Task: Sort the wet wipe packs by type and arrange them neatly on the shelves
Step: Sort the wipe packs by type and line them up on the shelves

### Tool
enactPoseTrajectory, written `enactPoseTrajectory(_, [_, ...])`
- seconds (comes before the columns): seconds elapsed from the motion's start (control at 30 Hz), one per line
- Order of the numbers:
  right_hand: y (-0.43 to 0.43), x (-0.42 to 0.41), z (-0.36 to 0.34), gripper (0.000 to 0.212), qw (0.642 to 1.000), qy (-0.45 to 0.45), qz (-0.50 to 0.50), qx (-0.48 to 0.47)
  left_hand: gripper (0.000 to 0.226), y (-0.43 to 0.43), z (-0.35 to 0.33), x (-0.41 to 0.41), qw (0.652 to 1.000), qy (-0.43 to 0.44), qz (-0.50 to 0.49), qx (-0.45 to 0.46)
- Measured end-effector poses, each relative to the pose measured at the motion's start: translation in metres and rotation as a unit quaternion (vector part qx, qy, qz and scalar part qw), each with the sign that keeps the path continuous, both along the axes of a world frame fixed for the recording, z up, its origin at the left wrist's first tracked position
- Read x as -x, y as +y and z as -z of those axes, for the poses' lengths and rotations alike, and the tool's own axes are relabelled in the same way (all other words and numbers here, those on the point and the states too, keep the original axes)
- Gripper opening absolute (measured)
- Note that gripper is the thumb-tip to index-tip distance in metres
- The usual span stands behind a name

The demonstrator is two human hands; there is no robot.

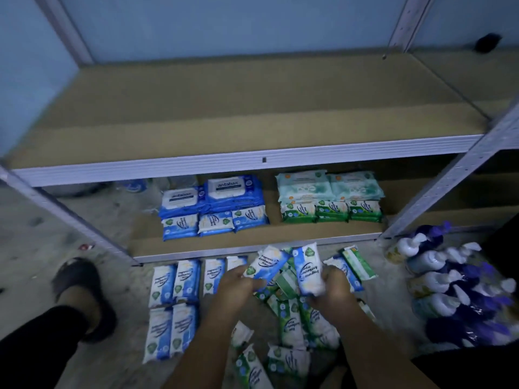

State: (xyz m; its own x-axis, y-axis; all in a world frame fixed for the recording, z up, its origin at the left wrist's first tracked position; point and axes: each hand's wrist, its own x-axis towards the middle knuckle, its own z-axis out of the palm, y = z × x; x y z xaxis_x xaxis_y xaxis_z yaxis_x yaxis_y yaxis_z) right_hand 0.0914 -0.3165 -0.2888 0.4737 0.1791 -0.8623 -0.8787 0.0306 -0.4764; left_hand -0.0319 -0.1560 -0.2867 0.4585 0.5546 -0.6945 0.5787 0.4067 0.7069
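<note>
The metal rack point(449, 175) is the biggest thing here, and its posts run off the edges. Its top shelf point(224, 108) is a wide brown board at 12 o'clock. The bottom shelf point(309, 234) sits near the middle, and its back part is hidden under the top one. The grey floor point(42, 234) is dim and speckled.

At 4 o'clock lies a bunch of pump bottles point(429, 259), white and purple. They are too blurry to count. At 8 o'clock a foot in a dark sandal point(78, 279) stands on the floor.

On the bottom shelf, a little toward 9 o'clock, are two big blue packs point(234, 189), with three small blue packs point(216, 223) in a row in front. A little toward 3 o'clock are two big pale green packs point(303, 188), with three small green packs point(332, 211) in front.

On the floor at 7 o'clock lie six loose blue packs point(186, 280) in neat rows, four behind and two in front. The fourth is partly hidden by a hand. At 6 o'clock is a jumbled heap of green packs point(289, 321). The arms cover it, so I cannot count them.

The left hand point(238, 284) grips a tilted blue pack point(266, 265). The right hand point(334, 287) grips an upright blue pack point(309, 273). Both packs are over the heap, near the bottom shelf's front edge.
</note>
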Motion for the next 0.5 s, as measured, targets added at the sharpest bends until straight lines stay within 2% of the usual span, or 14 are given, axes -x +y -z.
enactPoseTrajectory(0.1, [0.005,0.036,-0.017,0.034,0.999,-0.009,-0.004,-0.051,0.076,-0.012,-0.005,0.04,0.99,-0.049,-0.115,0.071])
enactPoseTrajectory(0.23, [0.013,0.067,-0.029,0.039,0.995,0.006,-0.017,-0.101,0.087,-0.025,-0.003,0.072,0.979,-0.078,-0.159,0.099])
enactPoseTrajectory(0.33, [0.019,0.077,-0.039,0.022,0.993,-0.013,-0.057,-0.106,0.082,-0.019,0.008,0.078,0.969,-0.091,-0.179,0.146])
enactPoseTrajectory(0.4, [0.019,0.079,-0.043,0.011,0.992,-0.034,-0.089,-0.082,0.061,-0.015,-0.012,0.083,0.961,-0.113,-0.185,0.173])
enactPoseTrajectory(0.47, [0.018,0.078,-0.047,0.012,0.989,-0.061,-0.124,-0.048,0.034,-0.011,-0.024,0.086,0.948,-0.15,-0.191,0.204])
enactPoseTrajectory(0.5, [0.018,0.078,-0.048,0.014,0.985,-0.08,-0.148,-0.025,0.028,-0.011,-0.026,0.088,0.943,-0.163,-0.196,0.215])
